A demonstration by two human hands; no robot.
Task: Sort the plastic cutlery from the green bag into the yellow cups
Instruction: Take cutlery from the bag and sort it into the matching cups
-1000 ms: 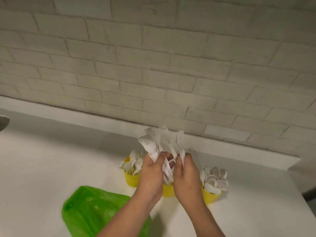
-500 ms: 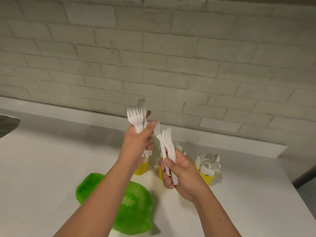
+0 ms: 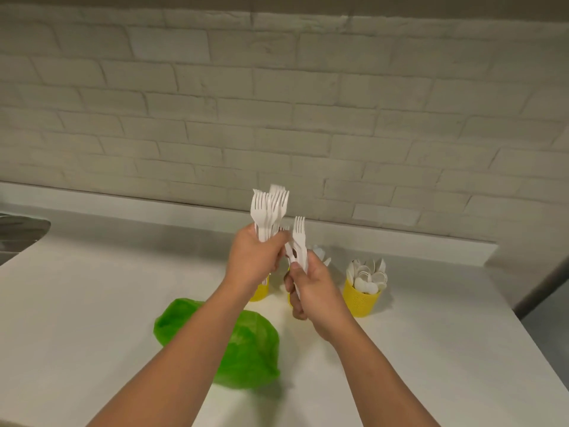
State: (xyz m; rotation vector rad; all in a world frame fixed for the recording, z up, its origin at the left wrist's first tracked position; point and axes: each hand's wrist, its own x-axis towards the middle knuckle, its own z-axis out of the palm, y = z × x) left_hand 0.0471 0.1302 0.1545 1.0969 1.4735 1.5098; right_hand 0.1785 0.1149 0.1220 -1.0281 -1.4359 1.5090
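Note:
My left hand (image 3: 253, 260) is raised above the counter and grips a bunch of white plastic forks (image 3: 268, 211), tines up. Close to its right, my right hand (image 3: 311, 288) holds a smaller bunch of white forks (image 3: 299, 241), also tines up; the two hands nearly touch. Behind them stand three yellow cups: the left cup (image 3: 260, 291) and the middle cup (image 3: 290, 298) are mostly hidden by my hands, and the right cup (image 3: 361, 298) holds white spoons. The green bag (image 3: 246, 349) lies crumpled on the counter under my left forearm.
The white counter (image 3: 92, 303) runs to a raised ledge below a pale brick wall (image 3: 277, 103). A metal sink edge (image 3: 18, 232) shows at the far left. The counter ends at the right, with dark floor beyond.
One second ago both hands held one bunch of forks together above the cups. They split it into two bunches, and now the hands have come close together again, higher up.

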